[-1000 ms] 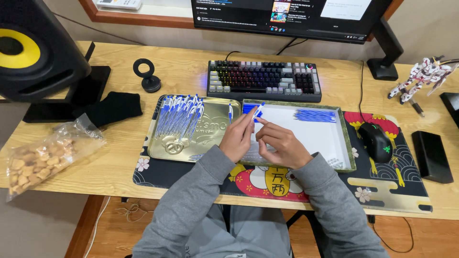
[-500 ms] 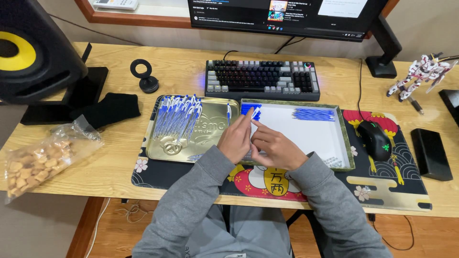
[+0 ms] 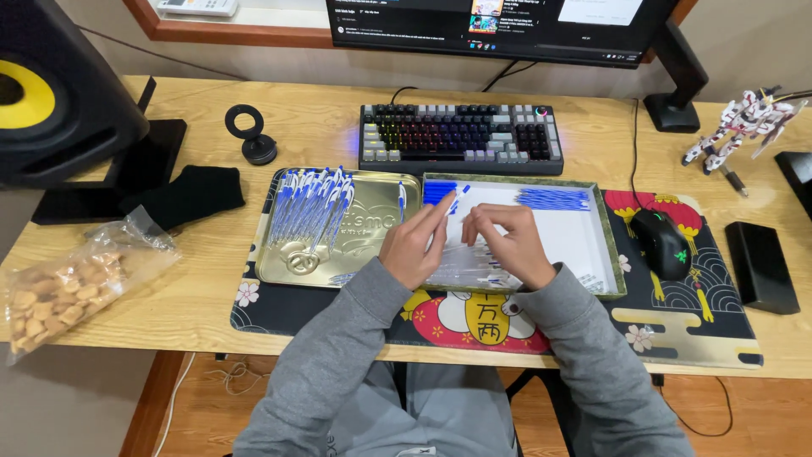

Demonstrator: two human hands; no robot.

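Observation:
My left hand holds a pen with a blue cap above the white-lined tray. My right hand pinches the pen's other end, fingers closed around it. Under both hands lie several clear pen barrels in the white tray. A row of blue refills lies at that tray's far side, and a few blue caps sit at its far left corner. A gold metal tray to the left holds a pile of several assembled blue-and-white pens.
A backlit keyboard sits behind the trays, a monitor above it. A black mouse lies on the patterned desk mat. At left are a speaker, a black cloth and a snack bag.
Both hands have shifted slightly; the right hand came up to meet the pen's end, and the capped pen now tilts up between the fingertips.

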